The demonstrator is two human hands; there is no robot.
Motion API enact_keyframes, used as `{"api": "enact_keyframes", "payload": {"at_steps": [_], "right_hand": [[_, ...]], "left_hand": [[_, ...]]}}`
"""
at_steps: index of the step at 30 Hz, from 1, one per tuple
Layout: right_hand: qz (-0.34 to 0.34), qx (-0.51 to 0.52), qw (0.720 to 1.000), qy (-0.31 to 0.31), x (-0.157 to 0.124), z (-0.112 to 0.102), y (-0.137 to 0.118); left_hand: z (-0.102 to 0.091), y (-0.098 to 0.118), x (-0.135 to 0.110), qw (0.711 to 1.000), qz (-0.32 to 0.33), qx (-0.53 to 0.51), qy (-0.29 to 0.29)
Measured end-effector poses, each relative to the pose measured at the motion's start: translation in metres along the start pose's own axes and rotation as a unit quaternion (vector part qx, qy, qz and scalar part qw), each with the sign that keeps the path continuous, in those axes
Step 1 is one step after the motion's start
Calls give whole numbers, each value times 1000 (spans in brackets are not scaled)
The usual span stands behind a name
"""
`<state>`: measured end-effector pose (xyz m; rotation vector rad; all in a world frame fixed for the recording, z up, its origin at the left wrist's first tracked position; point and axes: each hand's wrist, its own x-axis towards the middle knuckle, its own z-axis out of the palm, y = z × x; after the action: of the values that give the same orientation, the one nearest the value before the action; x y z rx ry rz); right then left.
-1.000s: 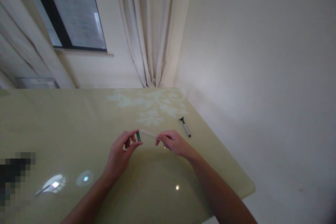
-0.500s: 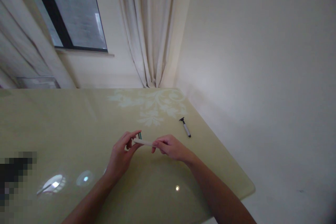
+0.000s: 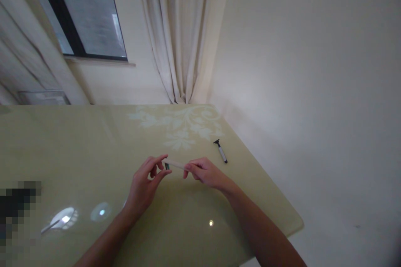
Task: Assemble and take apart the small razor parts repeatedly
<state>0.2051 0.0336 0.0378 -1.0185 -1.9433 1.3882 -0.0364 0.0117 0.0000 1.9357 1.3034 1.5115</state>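
Note:
Both my hands meet over the middle of a pale green glass table (image 3: 78, 146). My right hand (image 3: 205, 172) pinches the handle end of a slim white razor (image 3: 175, 164) held level above the table. My left hand (image 3: 144, 183) has thumb and forefinger closed on the razor's small dark green head at its left end. A second razor (image 3: 221, 151), white-handled with a black head, lies flat on the table beyond my right hand, apart from both hands.
The table's right edge runs diagonally close to my right forearm, with white floor beyond it. A white floral pattern (image 3: 181, 127) marks the far part of the table. Curtains (image 3: 178, 33) and a window (image 3: 84, 12) stand behind. A blurred dark patch (image 3: 15, 208) sits at the left.
The razor first dropped and shifted left between my hands, then rose again slightly. The green head stays pinched at my left fingertips. The other razor has not moved.

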Motion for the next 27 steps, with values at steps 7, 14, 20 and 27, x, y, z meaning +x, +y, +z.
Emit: {"api": "enact_keyframes", "payload": {"at_steps": [7,14,20,27], "right_hand": [[5,-7,1000,-6,0,0,3],[7,4,1000,-23,0,-1,3],[11,0,999,-46,0,2,0],[17,7,999,-39,-1,-1,0]], "left_hand": [[0,-3,-1,1000,-11,-7,-2],[0,-3,-1,1000,0,-4,-8],[0,-5,-1,1000,4,-1,-12],[0,-2,-1,1000,-10,-1,-10]]}}
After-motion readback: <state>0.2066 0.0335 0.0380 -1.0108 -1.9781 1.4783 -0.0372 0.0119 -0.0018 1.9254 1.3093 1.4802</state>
